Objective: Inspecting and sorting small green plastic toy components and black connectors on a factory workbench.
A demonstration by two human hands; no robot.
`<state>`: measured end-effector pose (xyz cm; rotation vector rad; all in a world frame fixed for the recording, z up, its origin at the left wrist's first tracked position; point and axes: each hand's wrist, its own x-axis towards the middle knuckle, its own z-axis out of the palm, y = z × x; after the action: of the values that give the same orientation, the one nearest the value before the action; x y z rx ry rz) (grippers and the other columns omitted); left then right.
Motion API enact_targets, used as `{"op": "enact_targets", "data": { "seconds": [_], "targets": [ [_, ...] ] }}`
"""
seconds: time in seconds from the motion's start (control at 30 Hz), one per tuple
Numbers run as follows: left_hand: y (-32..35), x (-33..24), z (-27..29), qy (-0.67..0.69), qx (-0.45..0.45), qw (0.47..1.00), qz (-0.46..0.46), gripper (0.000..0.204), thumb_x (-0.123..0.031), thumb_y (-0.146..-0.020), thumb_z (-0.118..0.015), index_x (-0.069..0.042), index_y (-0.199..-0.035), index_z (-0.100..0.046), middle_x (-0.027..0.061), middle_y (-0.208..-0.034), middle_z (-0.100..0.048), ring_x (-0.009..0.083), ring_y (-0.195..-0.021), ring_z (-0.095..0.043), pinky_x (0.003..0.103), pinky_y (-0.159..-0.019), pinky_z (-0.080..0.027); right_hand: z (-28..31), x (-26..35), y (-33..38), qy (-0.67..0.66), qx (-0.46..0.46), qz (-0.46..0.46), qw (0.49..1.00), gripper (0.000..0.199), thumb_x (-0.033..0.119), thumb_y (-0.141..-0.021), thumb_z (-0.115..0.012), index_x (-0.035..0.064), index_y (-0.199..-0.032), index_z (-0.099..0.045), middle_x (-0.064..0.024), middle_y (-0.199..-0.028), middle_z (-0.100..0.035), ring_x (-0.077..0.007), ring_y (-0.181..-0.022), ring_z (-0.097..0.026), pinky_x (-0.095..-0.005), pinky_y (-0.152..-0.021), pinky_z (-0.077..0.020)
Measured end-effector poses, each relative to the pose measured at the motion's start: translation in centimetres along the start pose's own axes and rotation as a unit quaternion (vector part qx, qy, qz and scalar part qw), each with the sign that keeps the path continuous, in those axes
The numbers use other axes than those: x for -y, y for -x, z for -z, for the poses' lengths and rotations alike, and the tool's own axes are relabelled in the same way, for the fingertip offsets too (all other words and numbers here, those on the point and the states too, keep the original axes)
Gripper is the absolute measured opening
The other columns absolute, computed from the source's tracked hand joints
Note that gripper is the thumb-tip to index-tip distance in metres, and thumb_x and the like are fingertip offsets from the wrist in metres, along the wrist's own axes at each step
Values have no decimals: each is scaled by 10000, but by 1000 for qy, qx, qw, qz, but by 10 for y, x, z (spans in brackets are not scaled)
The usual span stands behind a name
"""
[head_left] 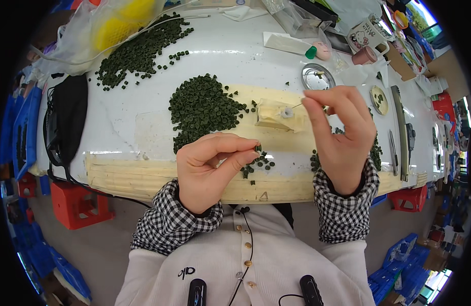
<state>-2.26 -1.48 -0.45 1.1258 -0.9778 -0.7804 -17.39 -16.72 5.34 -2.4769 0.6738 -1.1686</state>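
Observation:
My left hand (pixel 211 167) is at the near edge of the white table (pixel 133 112), thumb and forefinger pinched on a small dark green bead (pixel 257 148). My right hand (pixel 342 130) is raised to the right, fingertips pinching a thin needle or wire (pixel 295 106) that points left toward a small white piece on a cream block (pixel 276 118). A pile of dark green beads (pixel 202 107) lies just beyond my left hand. A few loose beads (pixel 258 164) lie between my hands.
A second spread of green beads (pixel 141 48) lies at the far left by a plastic bag with yellow items (pixel 113 23). A black pouch (pixel 67 120) sits left. A round metal lid (pixel 317 76), white tube (pixel 289 45), mug (pixel 367 34), tape roll (pixel 364 55) and tools stand right.

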Motion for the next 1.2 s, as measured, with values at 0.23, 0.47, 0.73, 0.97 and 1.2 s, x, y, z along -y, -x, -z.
{"op": "enact_targets", "data": {
  "seconds": [0.23, 0.47, 0.73, 0.97, 1.2],
  "targets": [
    [0, 1, -4, 8, -15, 1000, 13, 194, 86, -809, -703, 25, -993, -711, 108, -934, -695, 130, -820, -634, 237, -711, -488, 0, 19, 11, -257, 64, -3, 964, 109, 71, -910, -627, -25, -945, -591, -97, -897, -616, -175, -805, -614, -276, -730, -481],
    [-2, -1, -4, -14, -8, 1000, -2, 178, 72, -800, -716, 16, -968, -713, 94, -899, -702, 129, -804, -629, 243, -703, -483, -6, 22, 17, -323, 161, -65, 930, 196, 159, -995, -536, -35, -1001, -507, -107, -941, -593, -164, -890, -646, -275, -823, -506],
    [-1, 1, -4, -16, -13, 1000, -11, 178, 72, -799, -718, 14, -967, -714, 92, -893, -703, 127, -798, -630, 241, -697, -486, -7, 22, 16, -319, 152, -56, 934, 197, 160, -998, -533, -36, -997, -507, -109, -925, -602, -163, -871, -648, -272, -810, -507],
    [0, 2, -4, -12, -14, 1000, -5, 188, 76, -806, -710, 19, -984, -716, 106, -921, -702, 134, -824, -643, 237, -708, -496, -14, 5, 12, -193, -54, -51, 978, 81, 25, -905, -641, -32, -922, -585, -91, -818, -621, -175, -730, -642, -250, -681, -518],
    [1, 2, -3, -2, -17, 1000, -8, 190, 80, -810, -706, 31, -993, -709, 118, -955, -700, 143, -856, -650, 239, -737, -501, -20, -9, 6, -3, -20, 9, 1000, 92, 29, -830, -690, 12, -868, -608, -93, -793, -608, -268, -721, -577, -352, -627, -452]
  ]
}}
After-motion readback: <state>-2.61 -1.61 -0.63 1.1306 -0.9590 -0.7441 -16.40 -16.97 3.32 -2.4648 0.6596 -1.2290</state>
